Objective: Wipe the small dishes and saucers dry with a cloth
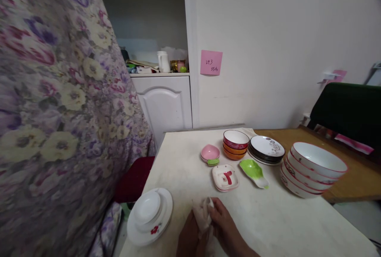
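Note:
Both my hands are low at the table's near edge, holding a crumpled whitish cloth (203,214) between them. My left hand (188,238) grips its lower part, and my right hand (224,225) closes its fingers over the cloth's upper end. To the left of my hands a small white bowl (147,207) sits on a stack of white plates (162,221) with a red flower mark. Beyond my hands lie a square white dish with a red mark (225,178) and a green leaf-shaped dish (253,172).
Farther back stand a pink peach-shaped dish (210,154), stacked red and orange bowls (235,144), stacked patterned plates (266,149) and a stack of large red-rimmed bowls (312,169). A floral curtain (59,110) hangs left. A pink note (211,62) is stuck on the wall.

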Demonstrator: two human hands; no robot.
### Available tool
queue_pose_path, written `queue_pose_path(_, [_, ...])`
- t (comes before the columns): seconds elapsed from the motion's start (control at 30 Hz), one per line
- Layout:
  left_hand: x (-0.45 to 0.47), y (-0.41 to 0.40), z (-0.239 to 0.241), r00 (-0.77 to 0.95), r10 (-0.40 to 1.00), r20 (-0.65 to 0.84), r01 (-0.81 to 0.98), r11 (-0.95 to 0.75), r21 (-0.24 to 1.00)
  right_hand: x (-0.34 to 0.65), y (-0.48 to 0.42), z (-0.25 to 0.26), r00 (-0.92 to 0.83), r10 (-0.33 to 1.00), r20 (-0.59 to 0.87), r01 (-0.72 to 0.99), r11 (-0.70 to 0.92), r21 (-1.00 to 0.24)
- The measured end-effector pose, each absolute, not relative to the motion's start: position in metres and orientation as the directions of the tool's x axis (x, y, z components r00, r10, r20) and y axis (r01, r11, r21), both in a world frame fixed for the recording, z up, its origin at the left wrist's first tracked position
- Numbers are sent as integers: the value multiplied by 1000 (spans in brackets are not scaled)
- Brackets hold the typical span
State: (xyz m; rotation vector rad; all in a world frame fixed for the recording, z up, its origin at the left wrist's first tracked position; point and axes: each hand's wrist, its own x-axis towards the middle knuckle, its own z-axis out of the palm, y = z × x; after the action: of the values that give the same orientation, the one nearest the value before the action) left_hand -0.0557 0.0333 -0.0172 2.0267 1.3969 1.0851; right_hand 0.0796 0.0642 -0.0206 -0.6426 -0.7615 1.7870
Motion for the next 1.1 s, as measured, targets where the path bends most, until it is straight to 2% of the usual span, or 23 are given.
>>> queue_pose_path(0.13, [-54,39,-26,274,901,337,605,-434,667,77,67,-26,-349,931,-102,-656,-321,-683])
queue_pose_path(0.2, [-54,40,-31,264,904,336,607,-427,670,76,67,-25,-384,916,-118,-652,-359,-668])
queue_pose_path(0.33, [-55,37,-30,131,952,277,564,-301,769,80,65,-16,-370,926,-77,-611,-305,-731])
queue_pose_path(0.43, [-56,34,-24,129,956,264,507,-292,811,83,63,-13,-345,937,-54,-585,-260,-768])
queue_pose_path(0.6, [-55,39,-27,221,919,327,617,-391,683,80,65,-25,-348,931,-109,-601,-310,-736])
queue_pose_path(0.7, [-56,42,-34,284,885,369,624,-463,630,77,67,-29,-374,920,-113,-618,-339,-710])
queue_pose_path(0.8, [-57,39,-33,194,907,373,576,-413,706,77,66,-26,-367,927,-76,-606,-300,-737])
queue_pose_path(0.93, [-55,33,-25,119,958,261,470,-286,835,80,64,-19,-363,930,-51,-587,-271,-763])
queue_pose_path(1.1, [-52,36,-29,228,907,354,558,-420,716,77,65,-24,-348,935,-73,-659,-300,-690])
